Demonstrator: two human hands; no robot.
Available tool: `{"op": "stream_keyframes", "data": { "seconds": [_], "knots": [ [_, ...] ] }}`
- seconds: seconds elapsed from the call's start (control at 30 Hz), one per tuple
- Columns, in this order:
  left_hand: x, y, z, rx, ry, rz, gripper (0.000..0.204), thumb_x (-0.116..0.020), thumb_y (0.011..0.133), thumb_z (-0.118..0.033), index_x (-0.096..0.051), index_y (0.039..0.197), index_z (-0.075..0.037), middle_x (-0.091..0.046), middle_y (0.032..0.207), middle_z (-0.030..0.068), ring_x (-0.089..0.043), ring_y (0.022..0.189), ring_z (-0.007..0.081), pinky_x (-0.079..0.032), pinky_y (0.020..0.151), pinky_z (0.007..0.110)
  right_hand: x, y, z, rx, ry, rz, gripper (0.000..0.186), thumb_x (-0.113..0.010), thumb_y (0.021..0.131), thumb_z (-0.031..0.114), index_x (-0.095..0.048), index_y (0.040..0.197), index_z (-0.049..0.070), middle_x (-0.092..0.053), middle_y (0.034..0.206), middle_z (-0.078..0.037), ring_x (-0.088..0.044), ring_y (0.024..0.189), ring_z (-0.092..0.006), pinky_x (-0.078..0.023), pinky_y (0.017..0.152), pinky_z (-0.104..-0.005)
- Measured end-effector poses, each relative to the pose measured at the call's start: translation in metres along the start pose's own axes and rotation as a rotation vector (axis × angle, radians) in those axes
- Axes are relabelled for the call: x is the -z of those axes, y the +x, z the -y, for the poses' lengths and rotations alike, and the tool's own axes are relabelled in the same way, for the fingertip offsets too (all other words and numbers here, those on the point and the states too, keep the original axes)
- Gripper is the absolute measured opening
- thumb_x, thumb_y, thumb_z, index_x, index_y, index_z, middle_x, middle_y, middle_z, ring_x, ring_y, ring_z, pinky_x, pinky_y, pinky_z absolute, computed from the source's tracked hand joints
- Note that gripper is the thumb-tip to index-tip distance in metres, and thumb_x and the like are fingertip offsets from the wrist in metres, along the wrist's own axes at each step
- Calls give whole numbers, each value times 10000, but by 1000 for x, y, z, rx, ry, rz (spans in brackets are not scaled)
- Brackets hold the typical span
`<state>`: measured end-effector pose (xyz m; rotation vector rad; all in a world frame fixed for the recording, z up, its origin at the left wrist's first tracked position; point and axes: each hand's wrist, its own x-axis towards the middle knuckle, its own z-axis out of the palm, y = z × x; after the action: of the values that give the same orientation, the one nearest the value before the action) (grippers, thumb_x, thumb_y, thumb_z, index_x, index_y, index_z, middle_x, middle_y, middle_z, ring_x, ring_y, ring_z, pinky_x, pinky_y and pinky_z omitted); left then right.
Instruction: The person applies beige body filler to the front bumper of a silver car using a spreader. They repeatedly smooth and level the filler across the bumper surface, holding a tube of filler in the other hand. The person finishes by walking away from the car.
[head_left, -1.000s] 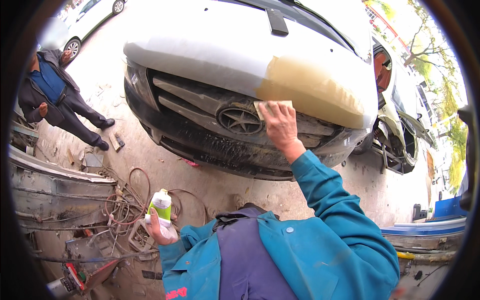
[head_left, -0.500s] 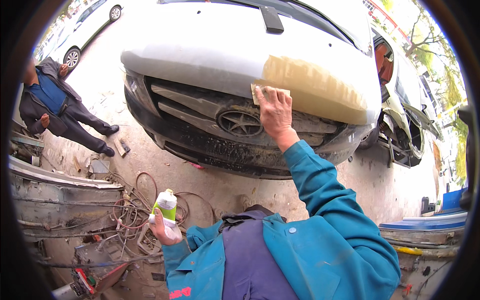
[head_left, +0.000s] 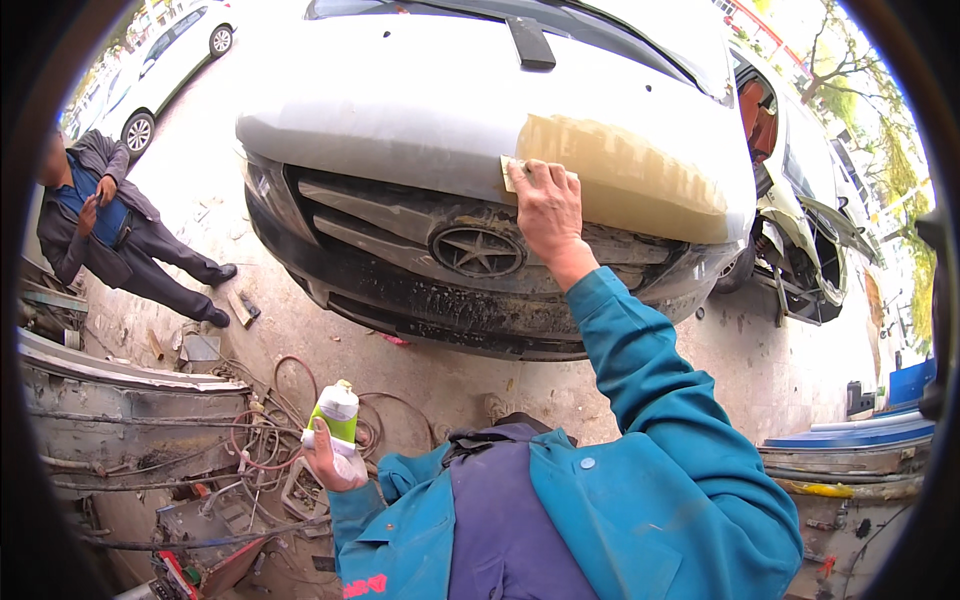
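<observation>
My right hand (head_left: pixel 552 212) reaches up to the front edge of a silver car bonnet (head_left: pixel 370 140), its fingers closed on a flat pale-yellow piece (head_left: pixel 508 176); whether this is a spreader or a sanding sheet I cannot tell. The piece touches the bonnet at the left end of a broad tan filler patch (head_left: pixel 630 180). Low on the left, my left hand (head_left: pixel 335 462) grips a white and green bottle (head_left: pixel 337 412), held tilted away from the car. Below my right hand lie the dusty grille (head_left: pixel 385 220) and its round star badge (head_left: pixel 477 249).
A dark flat block (head_left: pixel 530 43) rests on the bonnet. At the left stands another person (head_left: pixel 115 215), hands raised together. Hoses and cables (head_left: pixel 265 440) tangle on the floor beside a metal bench (head_left: pixel 130 430). A stripped car (head_left: pixel 800 240) stands at the right.
My right hand and the pale-yellow piece shift slightly left and the piece tilts more edge-on. The other person's hands come together. My left hand keeps its hold on the bottle.
</observation>
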<state>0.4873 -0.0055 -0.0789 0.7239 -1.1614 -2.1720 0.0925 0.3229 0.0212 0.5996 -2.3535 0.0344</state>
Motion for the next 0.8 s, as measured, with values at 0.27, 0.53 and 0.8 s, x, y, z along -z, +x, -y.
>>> {"op": "stream_keyframes", "data": {
  "seconds": [0.27,0.53,0.8],
  "knots": [
    [-3,-3,3,-11,33,-23,504,-730,1171,-433,-688,1403,12,-819,1086,200,-707,681,283,-543,577,422,10,-45,15,30,36,56,523,-733,977,103,-794,1491,183,-687,1402,-43,-636,1345,-287,-496,1140,-492],
    [4,-2,1,-5,10,-49,516,-739,1161,-442,-688,1416,4,-829,1123,210,-716,692,278,-534,585,415,7,11,-12,45,32,-32,476,-715,983,95,-818,1436,196,-739,1296,-57,-670,1253,-295,-522,1102,-476],
    [9,-6,6,8,21,-56,511,-728,1169,-432,-689,1427,7,-833,1147,213,-728,716,270,-540,601,399,19,-48,12,100,81,96,484,-709,979,95,-801,1451,153,-719,1325,-73,-667,1249,-289,-518,1090,-460]
  ]
}}
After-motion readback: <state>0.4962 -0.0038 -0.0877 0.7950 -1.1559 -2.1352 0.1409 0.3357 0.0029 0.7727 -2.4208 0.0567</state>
